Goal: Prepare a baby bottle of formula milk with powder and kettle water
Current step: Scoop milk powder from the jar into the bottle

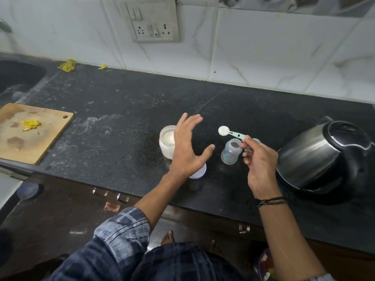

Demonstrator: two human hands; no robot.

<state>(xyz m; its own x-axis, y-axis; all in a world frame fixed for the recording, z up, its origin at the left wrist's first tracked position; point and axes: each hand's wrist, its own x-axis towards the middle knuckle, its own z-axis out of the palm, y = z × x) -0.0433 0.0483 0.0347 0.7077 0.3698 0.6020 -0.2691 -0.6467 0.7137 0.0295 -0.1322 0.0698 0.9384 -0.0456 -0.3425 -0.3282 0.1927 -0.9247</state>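
An open clear baby bottle (231, 152) stands on the dark counter (121, 110). My right hand (259, 165) pinches the handle of a teal measuring scoop (233, 133), whose bowl is heaped with white powder and hovers just above and left of the bottle's mouth. My left hand (187, 145) is spread open in the air, right of an open glass jar of white powder (166, 141) and partly in front of it. A white lid (199, 173) lies under my left wrist. The steel kettle (322, 155) stands at the right.
A wooden cutting board (32, 134) with a yellow scrap lies at the left, beside a dark sink (18, 78). Yellow cloth (68, 65) sits at the wall. A socket panel (155, 23) is on the tiled wall. The counter's front edge runs below my arms.
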